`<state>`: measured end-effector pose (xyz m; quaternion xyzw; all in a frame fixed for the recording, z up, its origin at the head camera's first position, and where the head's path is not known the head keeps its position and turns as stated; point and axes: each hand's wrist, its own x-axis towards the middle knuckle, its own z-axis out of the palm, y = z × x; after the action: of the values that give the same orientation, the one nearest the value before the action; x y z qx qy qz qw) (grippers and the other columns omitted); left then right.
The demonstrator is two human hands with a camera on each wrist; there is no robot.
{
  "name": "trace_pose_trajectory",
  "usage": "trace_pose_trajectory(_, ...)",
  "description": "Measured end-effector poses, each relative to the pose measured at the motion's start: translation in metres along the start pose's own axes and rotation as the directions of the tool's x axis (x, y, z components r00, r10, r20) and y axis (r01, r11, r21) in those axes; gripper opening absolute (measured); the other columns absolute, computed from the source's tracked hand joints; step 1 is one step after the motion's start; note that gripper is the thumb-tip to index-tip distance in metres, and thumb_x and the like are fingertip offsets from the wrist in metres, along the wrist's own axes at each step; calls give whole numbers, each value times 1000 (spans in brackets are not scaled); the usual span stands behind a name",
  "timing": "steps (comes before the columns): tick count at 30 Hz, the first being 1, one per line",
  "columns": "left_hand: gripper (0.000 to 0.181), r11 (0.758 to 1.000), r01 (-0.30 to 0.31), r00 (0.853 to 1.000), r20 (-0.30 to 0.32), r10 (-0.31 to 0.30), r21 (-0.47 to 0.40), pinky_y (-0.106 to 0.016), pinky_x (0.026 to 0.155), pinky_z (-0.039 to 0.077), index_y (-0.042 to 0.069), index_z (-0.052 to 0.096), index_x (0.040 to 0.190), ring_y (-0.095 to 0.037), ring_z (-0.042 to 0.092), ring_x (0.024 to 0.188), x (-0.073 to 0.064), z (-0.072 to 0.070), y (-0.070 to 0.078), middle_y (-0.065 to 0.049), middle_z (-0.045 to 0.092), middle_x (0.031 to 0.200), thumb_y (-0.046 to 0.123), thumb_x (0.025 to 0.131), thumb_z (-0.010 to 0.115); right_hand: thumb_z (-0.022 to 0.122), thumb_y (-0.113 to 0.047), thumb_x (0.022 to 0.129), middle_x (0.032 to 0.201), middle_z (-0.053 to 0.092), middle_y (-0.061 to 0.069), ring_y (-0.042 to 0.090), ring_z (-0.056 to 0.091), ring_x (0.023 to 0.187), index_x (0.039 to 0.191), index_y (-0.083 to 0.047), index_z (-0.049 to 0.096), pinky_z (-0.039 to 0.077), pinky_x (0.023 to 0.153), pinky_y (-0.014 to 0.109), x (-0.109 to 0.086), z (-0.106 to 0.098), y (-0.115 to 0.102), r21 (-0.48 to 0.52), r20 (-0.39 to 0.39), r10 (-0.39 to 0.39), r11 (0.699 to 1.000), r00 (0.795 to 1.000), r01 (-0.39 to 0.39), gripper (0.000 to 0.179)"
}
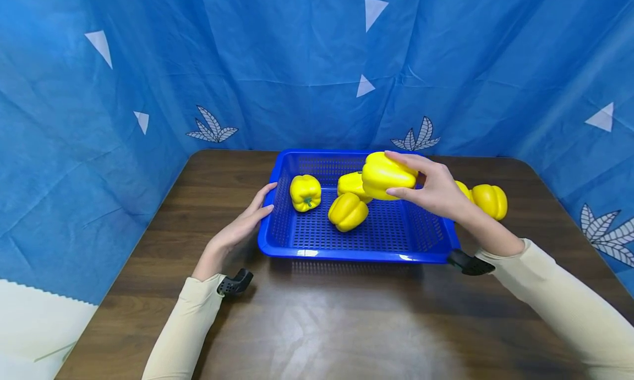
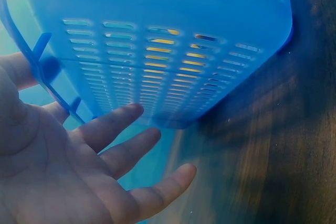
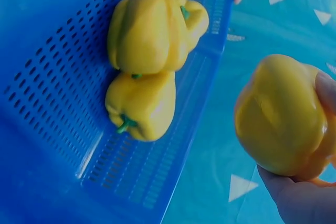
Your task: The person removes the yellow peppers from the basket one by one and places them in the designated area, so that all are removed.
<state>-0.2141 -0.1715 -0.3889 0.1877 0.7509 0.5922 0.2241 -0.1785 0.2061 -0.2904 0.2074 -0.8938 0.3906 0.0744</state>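
In the head view my right hand (image 1: 438,190) holds a yellow bell pepper (image 1: 386,176) above a blue plastic basket (image 1: 356,256), thumb on the near side and fingers over the top. The right wrist view shows the same pepper (image 3: 281,116) lying sideways in the grip. My left hand (image 1: 240,223) touches the basket's left rim with thumb and forefinger. Its other fingers (image 2: 131,153) stretch out loosely beside the slotted basket wall, as the left wrist view shows. Inside the basket lie a left pepper (image 1: 305,193), a front one (image 1: 348,212) and one partly hidden behind (image 1: 350,183).
Right of the basket, two more yellow peppers rest on the table; the outer pepper (image 1: 489,202) shows well, the inner pepper (image 1: 463,190) is mostly behind my right arm. A blue curtain (image 1: 307,66) hangs behind the dark wooden table (image 1: 317,314).
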Motion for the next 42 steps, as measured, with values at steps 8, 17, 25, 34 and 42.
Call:
trace_pose_trajectory(8, 57, 1000, 6, 1000, 7, -6, -10, -62, 113, 22, 32, 2, 149, -40, 17, 142, 2, -1, 3, -5, -2, 158, 32, 100, 32, 68, -15, 85, 141, 47, 15, 0, 50, 103, 142, -22, 42, 42, 80, -1, -10, -17, 15, 17, -126, 69, 998, 990, -68, 63)
trace_pose_trajectory(17, 57, 1000, -2, 1000, 13, 3, -12, -62, 112, 23, 31, 2, 149, -40, 17, 142, 3, -2, 4, -6, -2, 158, 30, 101, 32, 67, -15, 86, 140, 46, 19, -3, 51, 91, 142, -23, 42, 45, 72, 1, -12, -33, 29, 72, -234, 137, 990, 963, -123, 61)
trace_pose_trajectory(25, 58, 1000, 10, 1000, -6, -10, -9, -63, 113, 19, 31, 2, 149, -39, 12, 143, 0, 0, 0, -6, -3, 158, 32, 100, 32, 65, -18, 87, 138, 45, 19, -3, 49, 91, 144, -23, 36, 43, 72, -1, -19, -43, 49, 69, -287, 192, 981, 938, -180, 64)
trace_pose_trajectory(34, 57, 999, 16, 1000, 3, -16, -39, -62, 113, 19, 32, 2, 149, -39, 14, 143, -2, 1, -1, -6, -2, 158, 31, 101, 32, 65, -15, 87, 146, 43, 6, -4, 47, 93, 144, -20, 37, 42, 74, -1, -33, -58, 75, 125, -458, 262, 965, 850, -230, 64)
trace_pose_trajectory(42, 56, 998, 16, 1000, 7, -16, -56, -61, 114, 19, 33, 3, 149, -39, 15, 143, -1, 0, -2, -5, -1, 159, 33, 101, 33, 66, -15, 86, 147, 42, -2, -9, 44, 99, 143, -23, 38, 38, 76, -3, -46, -69, 96, 153, -531, 334, 942, 778, -300, 63)
